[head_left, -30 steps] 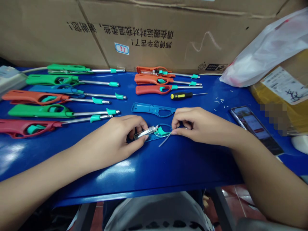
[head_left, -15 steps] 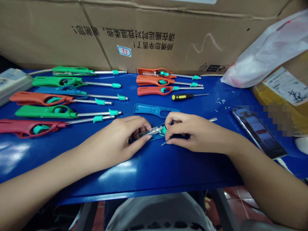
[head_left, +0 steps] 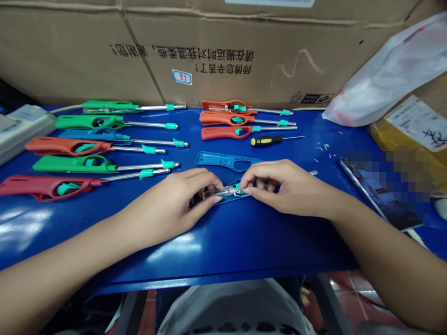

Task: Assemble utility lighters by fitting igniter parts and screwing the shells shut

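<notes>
The left grip (head_left: 185,196) pinched a clear cylinder (head_left: 225,191), likely steadying it; the right grip (head_left: 284,188) pressed together at its end, contents hidden. Beneath both lay a blue casing half (head_left: 230,199), a second half (head_left: 220,160) just beyond.

Left hand (head_left: 183,195) pinching, right hand (head_left: 279,186) near, fingers (head_left: 206,177) curled, forearms (head_left: 87,246) angled inward

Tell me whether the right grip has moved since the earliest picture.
Yes. Judged against the yellow-and-black screwdriver, the right grip has shifted slightly leftward, closer to the left grip.
</notes>
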Motion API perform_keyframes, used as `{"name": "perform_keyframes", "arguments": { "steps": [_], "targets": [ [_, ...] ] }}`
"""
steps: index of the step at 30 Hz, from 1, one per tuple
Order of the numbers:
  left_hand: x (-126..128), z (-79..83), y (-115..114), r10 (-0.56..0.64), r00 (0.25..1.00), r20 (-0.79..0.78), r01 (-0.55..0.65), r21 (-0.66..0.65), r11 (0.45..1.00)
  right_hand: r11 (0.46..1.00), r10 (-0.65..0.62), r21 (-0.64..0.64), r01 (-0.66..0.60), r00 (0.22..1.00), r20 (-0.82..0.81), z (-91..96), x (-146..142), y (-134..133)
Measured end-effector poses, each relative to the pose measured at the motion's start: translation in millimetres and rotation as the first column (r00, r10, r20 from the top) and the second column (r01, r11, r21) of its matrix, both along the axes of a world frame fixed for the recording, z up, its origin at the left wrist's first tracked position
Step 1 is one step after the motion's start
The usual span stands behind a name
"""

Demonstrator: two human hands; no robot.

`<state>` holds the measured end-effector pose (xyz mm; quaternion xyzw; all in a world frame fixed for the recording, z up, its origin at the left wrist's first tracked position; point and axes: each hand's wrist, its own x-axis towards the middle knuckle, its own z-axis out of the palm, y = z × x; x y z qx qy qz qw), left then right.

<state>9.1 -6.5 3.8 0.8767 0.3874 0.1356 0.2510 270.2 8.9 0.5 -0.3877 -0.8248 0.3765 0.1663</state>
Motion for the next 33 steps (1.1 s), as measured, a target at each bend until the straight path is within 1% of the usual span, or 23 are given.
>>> {"name": "perform_keyframes", "arguments": {
  "steps": [5,10,18,24,29,33],
  "targets": [
    [-0.9,0.0,0.1,0.003,1.0,0.001,-0.003,-0.009,1.0,1.0,-0.03,-0.001,0.03,0.999,0.013,0.1,0.4,0.0],
    [-1.1,-0.4,0.0,0.004,1.0,0.011,-0.004,0.002,1.0,1.0,-0.022,-0.009,0.022,1.0,-0.006,1.9,-0.6,0.3],
    [0.3,3.7,0.5,-0.026,0.999,0.03,0.026,-0.001,1.0,0.999,-0.045,0.001,0.045,0.999,-0.014,3.0,-1.5,-0.2],
    [0.4,3.1,1.6,-0.008,1.0,0.021,0.008,-0.019,1.0,0.999,-0.052,0.009,0.052,0.998,-0.024,2.5,-2.1,-1.0],
    [-0.2,2.7,2.8,0.001,0.999,0.047,-0.001,-0.005,1.0,0.998,-0.06,-0.001,0.06,0.998,-0.022,0.5,-1.8,-1.3],
    [0.0,2.4,2.3,-0.004,0.999,0.032,0.004,0.009,1.0,0.998,-0.063,-0.008,0.063,0.998,-0.023,-0.9,-1.8,-1.1]
  ]
}}
